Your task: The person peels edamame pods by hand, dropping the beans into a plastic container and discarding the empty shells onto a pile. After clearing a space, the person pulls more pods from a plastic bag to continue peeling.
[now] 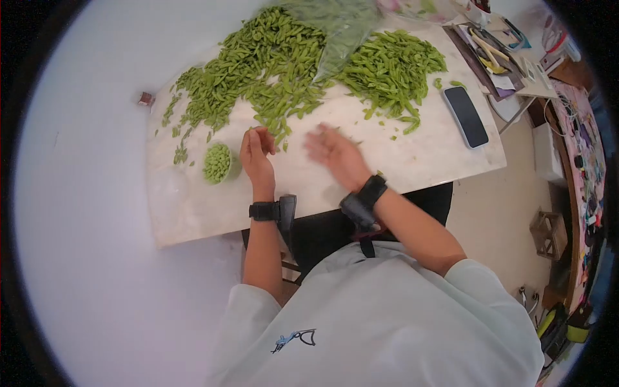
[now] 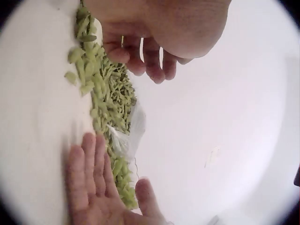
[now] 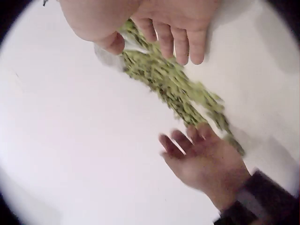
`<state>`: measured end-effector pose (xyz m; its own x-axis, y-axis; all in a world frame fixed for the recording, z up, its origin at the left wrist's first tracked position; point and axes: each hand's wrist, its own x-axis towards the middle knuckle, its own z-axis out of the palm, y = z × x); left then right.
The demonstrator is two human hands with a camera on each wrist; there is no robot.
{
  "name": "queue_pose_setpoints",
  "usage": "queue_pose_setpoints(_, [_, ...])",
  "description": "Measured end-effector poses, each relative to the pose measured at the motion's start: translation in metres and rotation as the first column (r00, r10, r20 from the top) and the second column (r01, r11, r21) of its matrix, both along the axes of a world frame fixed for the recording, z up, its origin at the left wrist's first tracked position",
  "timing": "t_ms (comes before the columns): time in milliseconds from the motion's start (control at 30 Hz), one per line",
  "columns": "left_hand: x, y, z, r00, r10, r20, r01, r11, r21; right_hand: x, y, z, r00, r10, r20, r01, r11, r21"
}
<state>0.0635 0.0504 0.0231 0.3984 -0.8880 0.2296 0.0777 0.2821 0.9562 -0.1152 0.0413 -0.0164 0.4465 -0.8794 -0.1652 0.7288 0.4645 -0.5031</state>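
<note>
My left hand (image 1: 258, 158) is held over the near side of the table (image 1: 412, 158), its fingers loosely bent and nothing visible in them. To its right, my right hand (image 1: 338, 155) is blurred, with the palm facing inward and the fingers stretched out. In the left wrist view the right hand (image 2: 108, 197) is spread flat and bare. Just beyond both hands lies a large heap of green bean pods (image 1: 271, 39), with a second pod pile (image 1: 393, 71) on the right. Beside my left hand a small cup (image 1: 235, 166) holds shelled green beans (image 1: 216, 162).
A clear plastic bag (image 1: 345, 35) lies between the two pod piles. At the table's right edge rests a phone (image 1: 465, 117). Farther right, a side table (image 1: 538, 84) carries tools and papers. A white wall (image 1: 84, 193) borders the left side.
</note>
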Motion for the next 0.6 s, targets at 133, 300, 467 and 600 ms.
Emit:
queue_pose_setpoints(133, [0.005, -0.004, 0.007, 0.999, -0.041, 0.017, 0.04, 0.998, 0.053, -0.061, -0.083, 0.0, 0.962, -0.27, -0.026, 0.271, 0.963, 0.006])
queue_pose_setpoints(300, [-0.007, -0.032, 0.005, 0.888, 0.001, 0.46, -0.041, 0.996, 0.077, -0.081, -0.096, 0.038, 0.989, -0.144, 0.029, 0.146, 0.981, -0.125])
queue_pose_setpoints(467, [-0.012, -0.061, -0.004, 0.571, -0.076, 0.818, -0.116, 0.978, 0.172, -0.047, -0.053, 0.029, 0.998, 0.063, -0.025, -0.063, 0.998, -0.009])
queue_pose_setpoints(600, [-0.022, -0.064, 0.001, 0.432, -0.019, 0.902, -0.193, 0.975, 0.113, -0.045, -0.037, 0.014, 0.993, 0.057, -0.107, -0.054, 0.998, 0.025])
